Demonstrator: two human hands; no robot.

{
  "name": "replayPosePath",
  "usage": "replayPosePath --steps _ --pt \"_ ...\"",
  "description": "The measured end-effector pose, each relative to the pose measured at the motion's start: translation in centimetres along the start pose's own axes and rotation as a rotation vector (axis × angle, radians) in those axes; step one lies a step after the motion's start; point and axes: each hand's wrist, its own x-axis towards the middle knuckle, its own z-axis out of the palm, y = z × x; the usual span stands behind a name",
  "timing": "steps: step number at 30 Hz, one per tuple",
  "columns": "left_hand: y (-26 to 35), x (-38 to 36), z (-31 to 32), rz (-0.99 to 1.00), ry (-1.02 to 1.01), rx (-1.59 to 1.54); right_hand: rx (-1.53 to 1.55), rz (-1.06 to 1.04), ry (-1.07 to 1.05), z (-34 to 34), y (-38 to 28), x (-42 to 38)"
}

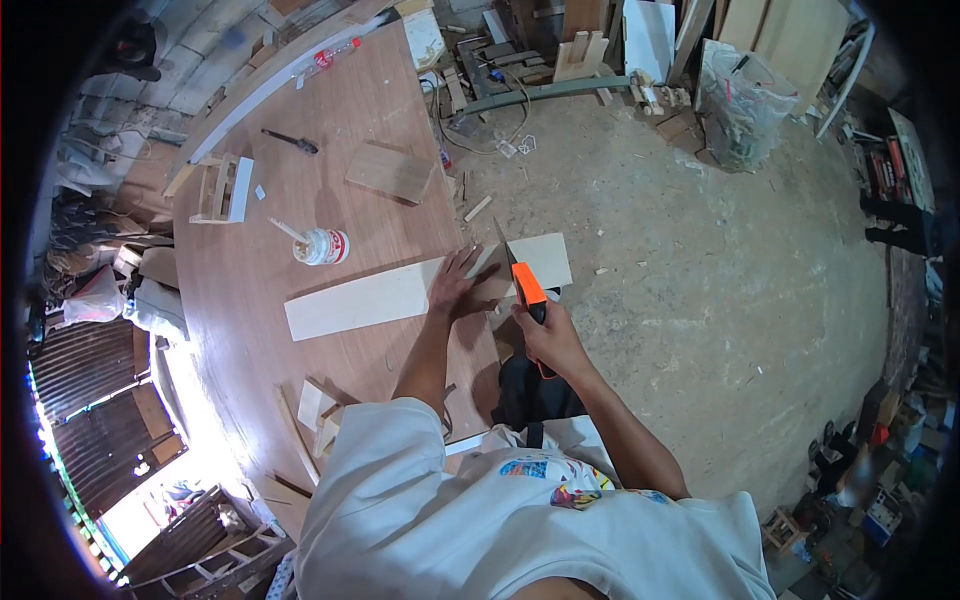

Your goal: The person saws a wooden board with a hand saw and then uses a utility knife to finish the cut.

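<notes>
A long pale wooden board (365, 303) lies across the table, its right end sticking out past the table's edge over the floor. My left hand (453, 284) rests on the board close to that edge, fingers stretched out over the wood. An orange and black hand saw (528, 286) is in my right hand (551, 338), whose fingers wrap round its handle. The saw's blade crosses the overhanging part of the board, to the right of my left hand. A dark shadow falls on the wood between my left hand and the blade.
On the wooden table (260, 370) stand a white jar (321, 247) with a stick in it, a wooden block (390, 172), a dark-handled tool (290, 141) and a small wooden frame (222, 190). A plastic bottle (337, 53) lies at the far edge. A plastic bag (742, 105) sits on the floor.
</notes>
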Motion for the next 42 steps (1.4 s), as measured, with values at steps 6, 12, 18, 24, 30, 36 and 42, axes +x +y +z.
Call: replayPosePath --steps 6,12,18,24,30,36,42 --pt "0.0 0.1 0.1 0.007 -0.026 -0.011 0.116 0.106 -0.042 -0.9 -1.6 1.1" --pt "0.0 0.1 0.1 0.009 0.028 -0.044 0.1 0.077 -0.065 -0.3 -1.5 1.1" --pt "0.2 0.1 0.0 -0.005 0.046 -0.073 -0.049 -0.032 0.062 0.7 1.4 -1.9" --pt "0.2 0.1 0.1 -0.012 0.077 -0.093 0.063 -0.059 0.044 0.8 4.8 -4.2" --pt "-0.1 -0.2 0.9 -0.009 0.069 -0.078 -0.04 -0.105 0.104 0.9 1.7 -2.4" --pt "-0.2 -0.8 1.7 0.013 0.085 -0.049 -0.02 -0.175 0.008 1.2 -4.0 -5.3" --pt "-0.2 0.4 1.1 -0.041 0.08 -0.037 -0.063 -0.158 0.001 -0.8 -8.4 -12.6"
